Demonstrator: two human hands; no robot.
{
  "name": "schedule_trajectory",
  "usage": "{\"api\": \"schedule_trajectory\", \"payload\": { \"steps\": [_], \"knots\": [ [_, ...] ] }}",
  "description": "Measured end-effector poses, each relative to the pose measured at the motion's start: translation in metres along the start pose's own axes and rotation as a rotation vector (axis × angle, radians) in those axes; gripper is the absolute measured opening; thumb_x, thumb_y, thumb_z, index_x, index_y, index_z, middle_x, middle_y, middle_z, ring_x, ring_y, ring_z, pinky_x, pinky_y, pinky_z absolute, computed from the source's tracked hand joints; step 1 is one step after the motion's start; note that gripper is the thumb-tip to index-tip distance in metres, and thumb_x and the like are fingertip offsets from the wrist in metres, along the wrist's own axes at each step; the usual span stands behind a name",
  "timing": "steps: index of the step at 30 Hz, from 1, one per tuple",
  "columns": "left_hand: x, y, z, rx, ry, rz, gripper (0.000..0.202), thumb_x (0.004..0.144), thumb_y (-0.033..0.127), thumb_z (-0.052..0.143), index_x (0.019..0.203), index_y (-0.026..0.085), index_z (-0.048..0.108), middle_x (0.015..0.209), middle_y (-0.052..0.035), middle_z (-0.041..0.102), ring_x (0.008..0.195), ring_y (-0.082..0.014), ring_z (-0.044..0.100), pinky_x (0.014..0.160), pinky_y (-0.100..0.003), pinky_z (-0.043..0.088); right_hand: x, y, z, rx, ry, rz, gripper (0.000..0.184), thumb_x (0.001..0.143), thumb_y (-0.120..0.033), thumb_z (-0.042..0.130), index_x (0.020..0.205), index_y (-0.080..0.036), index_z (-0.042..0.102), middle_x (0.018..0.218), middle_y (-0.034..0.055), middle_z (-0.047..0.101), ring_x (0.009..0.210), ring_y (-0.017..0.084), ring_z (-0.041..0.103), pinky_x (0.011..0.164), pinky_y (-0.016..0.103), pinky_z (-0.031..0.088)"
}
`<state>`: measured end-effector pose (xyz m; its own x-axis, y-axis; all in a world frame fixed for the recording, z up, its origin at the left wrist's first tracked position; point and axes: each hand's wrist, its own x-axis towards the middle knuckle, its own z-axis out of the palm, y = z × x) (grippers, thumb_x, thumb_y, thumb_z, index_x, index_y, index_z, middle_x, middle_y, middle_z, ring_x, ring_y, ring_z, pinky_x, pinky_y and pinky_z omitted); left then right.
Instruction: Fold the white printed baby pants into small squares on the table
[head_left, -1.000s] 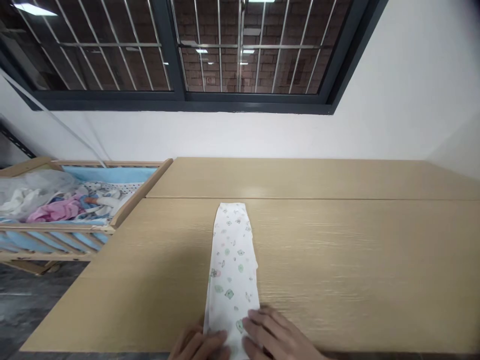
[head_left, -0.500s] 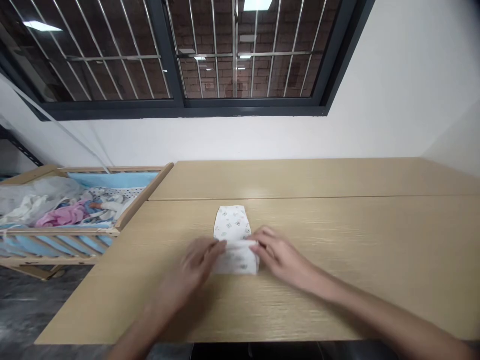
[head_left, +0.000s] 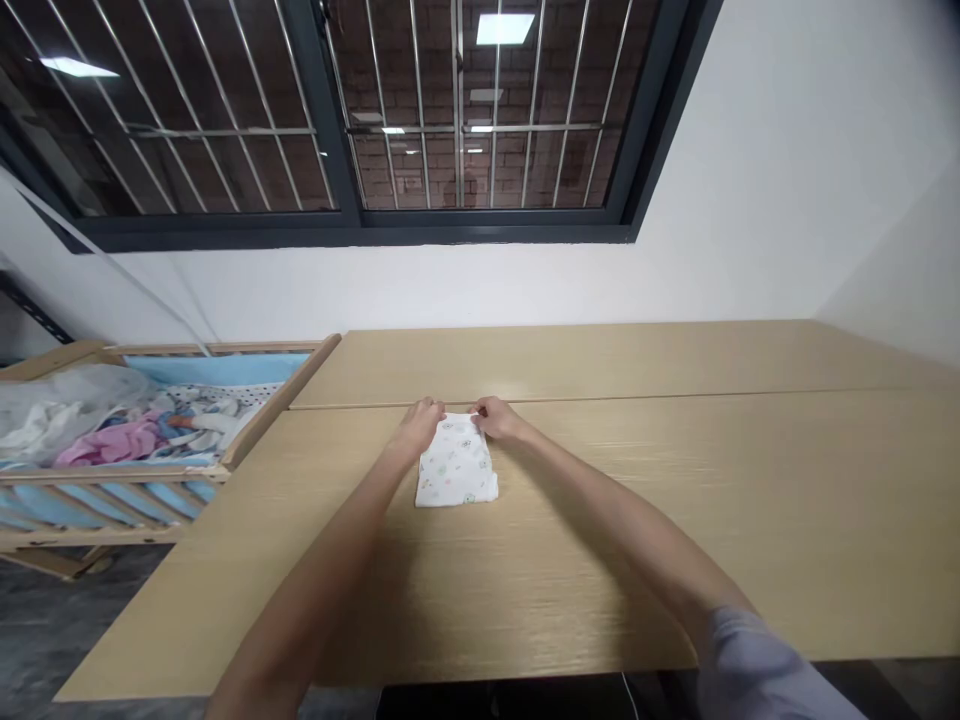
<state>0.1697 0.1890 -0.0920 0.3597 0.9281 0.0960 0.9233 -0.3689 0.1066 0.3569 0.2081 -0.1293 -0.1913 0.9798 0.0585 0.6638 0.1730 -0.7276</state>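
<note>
A folded white cloth (head_left: 456, 466) with small green and pink prints lies flat on the light wooden table (head_left: 637, 530), forming a compact rectangle. My left hand (head_left: 421, 424) pinches its far left corner. My right hand (head_left: 493, 419) holds the far right corner, with the fingers curled over the edge. Both hands sit close to the seam where two tabletops meet, and my forearms reach across the tabletop from the near side.
To the left of the table stands a wooden crib (head_left: 277, 388) with blue padding, holding pink and white clothes and a translucent net. Behind the table are a white wall (head_left: 480, 290) and a barred window (head_left: 465, 120).
The long strip of cloth is now a short folded pack. Both hands have moved from its near end to the far edge, and the view has shifted slightly.
</note>
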Motion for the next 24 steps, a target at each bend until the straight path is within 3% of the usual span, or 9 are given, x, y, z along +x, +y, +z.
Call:
{"api": "schedule_trajectory", "payload": {
  "steps": [2, 4, 6, 8, 11, 14, 16, 19, 24],
  "knots": [
    [-0.007, 0.008, -0.003, 0.040, 0.034, -0.027, 0.027, 0.100, 0.019, 0.040, 0.102, 0.013, 0.066, 0.106, -0.0152, 0.065, 0.102, -0.0256, 0.060, 0.089, -0.035, 0.044, -0.003, 0.001, 0.000, -0.042, -0.006, -0.016, 0.014, 0.086, -0.011, 0.057, 0.087, -0.013, 0.071, 0.079, 0.0051, 0.071, 0.076, 0.018, 0.065, 0.069, 0.025, 0.047],
    [-0.026, 0.022, -0.009, 0.086, 0.099, -0.063, 0.034, 0.102, 0.024, 0.036, 0.113, 0.007, 0.063, 0.116, -0.0220, 0.061, 0.111, -0.0319, 0.056, 0.094, -0.042, 0.043, -0.010, -0.003, -0.004, -0.081, 0.026, -0.045, 0.022, 0.092, -0.016, 0.052, 0.103, -0.012, 0.071, 0.097, 0.0109, 0.072, 0.096, 0.023, 0.066, 0.083, 0.029, 0.049],
    [-0.057, 0.040, -0.011, 0.124, 0.149, -0.089, 0.043, 0.103, 0.032, 0.032, 0.120, 0.002, 0.059, 0.119, -0.0272, 0.059, 0.113, -0.0375, 0.055, 0.093, -0.049, 0.043, -0.022, -0.012, -0.012, -0.166, 0.103, -0.123, 0.037, 0.099, -0.024, 0.044, 0.129, -0.011, 0.061, 0.125, 0.0174, 0.065, 0.120, 0.028, 0.058, 0.102, 0.038, 0.043],
    [-0.095, 0.058, -0.004, 0.141, 0.144, -0.069, 0.049, 0.103, 0.040, 0.033, 0.117, 0.003, 0.061, 0.110, -0.0248, 0.064, 0.103, -0.0368, 0.060, 0.087, -0.048, 0.047, -0.038, -0.024, -0.018, -0.274, 0.127, -0.283, 0.049, 0.103, -0.033, 0.037, 0.148, -0.013, 0.044, 0.147, 0.0194, 0.050, 0.138, 0.030, 0.044, 0.115, 0.045, 0.031],
    [-0.146, 0.076, 0.023, 0.192, 0.164, 0.027, 0.055, 0.099, 0.049, 0.041, 0.121, 0.003, 0.062, 0.120, -0.0263, 0.065, 0.113, -0.0401, 0.060, 0.090, -0.051, 0.050, -0.065, -0.042, -0.014, -0.342, -0.088, -0.626, 0.057, 0.105, -0.042, 0.034, 0.157, -0.018, 0.029, 0.162, 0.0131, 0.031, 0.150, 0.027, 0.027, 0.123, 0.046, 0.022],
    [-0.171, 0.082, 0.050, 0.217, 0.137, 0.025, 0.062, 0.095, 0.051, 0.049, 0.127, -0.001, 0.060, 0.131, -0.0302, 0.061, 0.127, -0.0444, 0.053, 0.099, -0.054, 0.048, -0.083, -0.048, 0.006, -0.312, -0.375, -0.862, 0.057, 0.105, -0.041, 0.036, 0.158, -0.023, 0.026, 0.165, 0.0076, 0.024, 0.153, 0.022, 0.020, 0.124, 0.042, 0.019],
    [-0.176, 0.081, 0.062, 0.212, 0.116, 0.006, 0.063, 0.095, 0.051, 0.050, 0.128, -0.003, 0.060, 0.133, -0.0310, 0.059, 0.130, -0.0451, 0.051, 0.102, -0.055, 0.047, -0.084, -0.041, 0.021, -0.299, -0.491, -0.883, 0.057, 0.106, -0.040, 0.036, 0.158, -0.022, 0.026, 0.165, 0.0079, 0.023, 0.153, 0.021, 0.020, 0.125, 0.041, 0.018],
    [-0.176, 0.077, 0.068, 0.197, 0.152, 0.014, 0.065, 0.096, 0.051, 0.050, 0.136, 0.000, 0.055, 0.142, -0.0292, 0.053, 0.135, -0.0440, 0.047, 0.104, -0.054, 0.047, -0.066, -0.022, 0.034, -0.318, -0.568, -0.777, 0.058, 0.105, -0.044, 0.035, 0.158, -0.021, 0.027, 0.165, 0.0082, 0.021, 0.153, 0.023, 0.019, 0.126, 0.045, 0.015],
    [-0.176, 0.067, 0.068, 0.167, 0.201, 0.036, 0.063, 0.098, 0.052, 0.046, 0.139, 0.005, 0.053, 0.146, -0.0263, 0.050, 0.135, -0.0416, 0.048, 0.107, -0.053, 0.045, -0.008, 0.005, 0.024, -0.375, -0.463, -0.640, 0.059, 0.104, -0.048, 0.036, 0.158, -0.024, 0.028, 0.166, 0.0047, 0.018, 0.154, 0.024, 0.015, 0.126, 0.045, 0.009]
  ]
}}
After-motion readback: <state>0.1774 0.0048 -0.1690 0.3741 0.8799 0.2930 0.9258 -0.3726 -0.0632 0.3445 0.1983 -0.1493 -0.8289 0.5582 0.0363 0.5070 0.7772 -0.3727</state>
